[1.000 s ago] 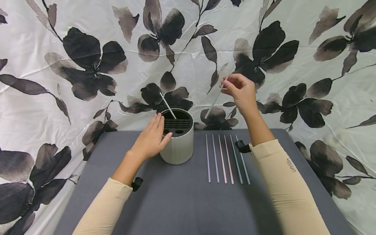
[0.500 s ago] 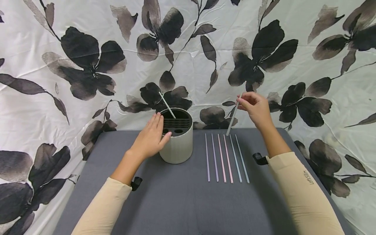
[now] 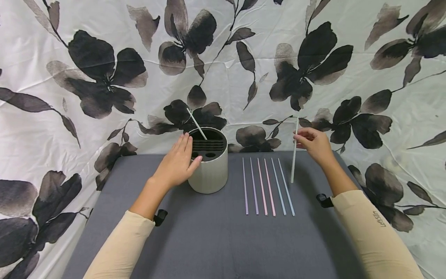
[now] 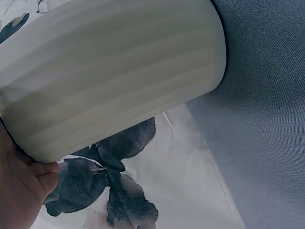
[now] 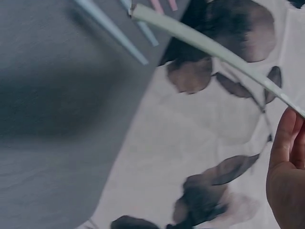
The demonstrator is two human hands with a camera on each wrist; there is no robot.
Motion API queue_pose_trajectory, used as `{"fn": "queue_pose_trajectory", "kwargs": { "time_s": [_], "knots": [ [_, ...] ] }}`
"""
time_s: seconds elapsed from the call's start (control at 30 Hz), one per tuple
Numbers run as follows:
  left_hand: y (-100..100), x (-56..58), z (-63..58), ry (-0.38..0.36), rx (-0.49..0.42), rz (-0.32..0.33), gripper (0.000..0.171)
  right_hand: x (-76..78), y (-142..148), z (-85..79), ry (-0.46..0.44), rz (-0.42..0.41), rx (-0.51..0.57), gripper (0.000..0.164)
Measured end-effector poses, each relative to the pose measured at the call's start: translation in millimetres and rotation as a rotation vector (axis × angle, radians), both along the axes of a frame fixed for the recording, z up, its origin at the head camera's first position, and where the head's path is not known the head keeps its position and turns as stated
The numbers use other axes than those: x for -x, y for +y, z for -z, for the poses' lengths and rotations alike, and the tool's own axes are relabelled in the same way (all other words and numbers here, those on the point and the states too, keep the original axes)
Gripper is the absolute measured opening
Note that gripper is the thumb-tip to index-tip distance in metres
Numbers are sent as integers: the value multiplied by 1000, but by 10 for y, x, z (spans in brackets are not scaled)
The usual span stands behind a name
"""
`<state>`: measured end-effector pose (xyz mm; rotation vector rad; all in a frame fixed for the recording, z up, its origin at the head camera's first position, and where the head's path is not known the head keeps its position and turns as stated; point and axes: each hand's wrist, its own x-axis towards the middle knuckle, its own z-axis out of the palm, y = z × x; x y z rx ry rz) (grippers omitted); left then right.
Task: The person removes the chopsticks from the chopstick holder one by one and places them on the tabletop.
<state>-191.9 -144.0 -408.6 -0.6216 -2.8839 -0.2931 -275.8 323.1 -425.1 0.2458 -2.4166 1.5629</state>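
Note:
In the head view my left hand (image 3: 175, 164) rests with straight fingers against the rim and side of a cream, ribbed round holder (image 3: 209, 178). Its dark top has slots and round holes, and one pale straw (image 3: 197, 124) leans out of the back opening. The left wrist view shows the holder's side (image 4: 119, 81) with fingers at its rim. My right hand (image 3: 315, 145) pinches a pale green straw (image 3: 294, 159) near its upper part, holding it almost upright right of the row. That straw's lower end (image 5: 143, 13) points toward the table in the right wrist view.
Between the holder and my right hand, several straws lie side by side on the grey table (image 3: 216, 240): purple straws (image 3: 245, 186), pink straws (image 3: 262, 186) and blue straws (image 3: 286, 186). A floral cloth (image 3: 223, 77) hangs right behind the table's back edge.
My right hand has moved right and down with the pale green straw, from above the row to its right side, and the straw has swung nearly upright. The left hand has stayed on the holder.

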Motion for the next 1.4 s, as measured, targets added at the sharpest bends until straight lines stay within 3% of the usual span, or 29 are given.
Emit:
{"fn": "queue_pose_trajectory", "kwargs": {
  "time_s": [0.13, 0.4, 0.5, 0.97, 1.4],
  "knots": [
    [8, 8, -1, 0, 0, -5, 82, 22, 134, 148, -62, -22, -21, 32],
    [26, 26, 20, 15, -4, -8, 82, 108, 321, 605, -192, -57, 4, 38],
    [19, 8, 16, 14, -6, 0, 82, 51, 338, 717, -241, -51, -12, 39],
    [-44, -76, 12, 7, -5, 25, 82, -155, 332, 1093, -327, 4, -106, 34],
    [-85, -114, 2, 7, 7, 48, 81, -264, 246, 1225, -425, 56, -139, 36]
  ]
}}
